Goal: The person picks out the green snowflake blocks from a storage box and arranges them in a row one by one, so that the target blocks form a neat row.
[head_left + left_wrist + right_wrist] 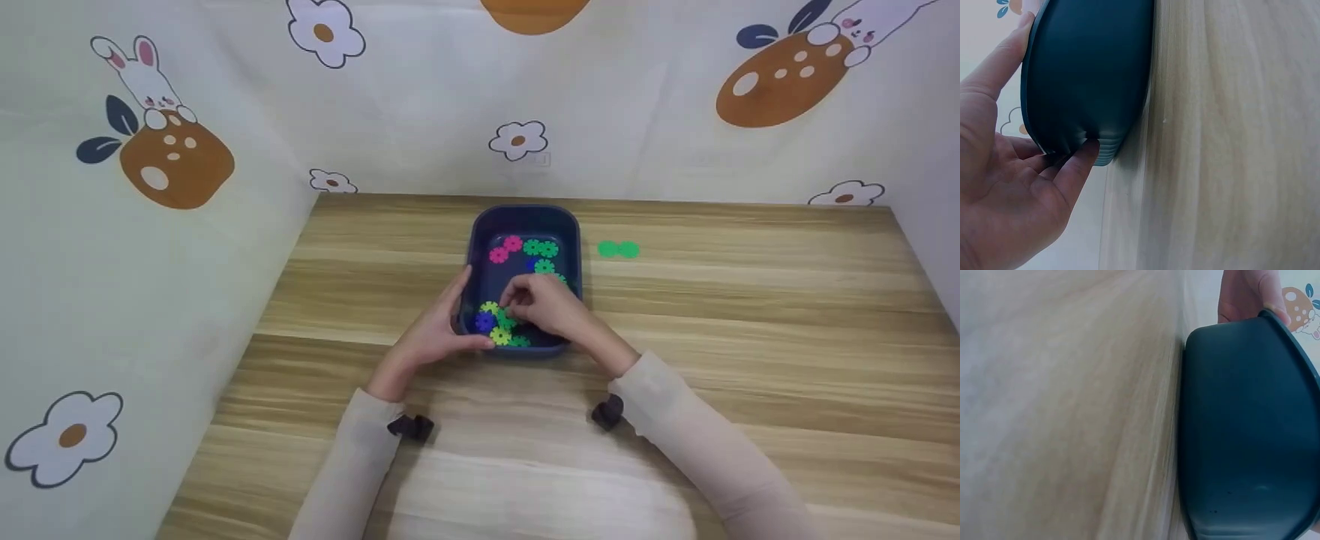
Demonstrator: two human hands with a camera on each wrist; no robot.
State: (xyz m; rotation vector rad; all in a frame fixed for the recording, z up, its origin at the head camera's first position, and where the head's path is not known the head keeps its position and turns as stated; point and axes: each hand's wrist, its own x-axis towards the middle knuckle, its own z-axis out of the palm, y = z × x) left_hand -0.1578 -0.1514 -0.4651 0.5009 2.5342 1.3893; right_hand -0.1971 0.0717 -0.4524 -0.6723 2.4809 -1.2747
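While the left hand (439, 330) grips the dark tub (525, 219) at its near left corner, I see the right hand (546, 304) pinching a green disc (505, 321), probably light, stiff and slick, best held by its notched edge, inside the tub, nearer than its pink discs (513, 243).

On the desk (735, 300), your left hand (435, 330) gripped the near left corner of a dark blue bin (525, 217). Within the bin's near end, your right hand (546, 304) pinched a green piece (507, 322) beside yellow pieces (500, 336) and a blue piece (485, 322). Two pink pieces (512, 244) lay toward the bin's far left, other green pieces (549, 248) along its right. A bright green pair (628, 250) lay outside, right of the bin.
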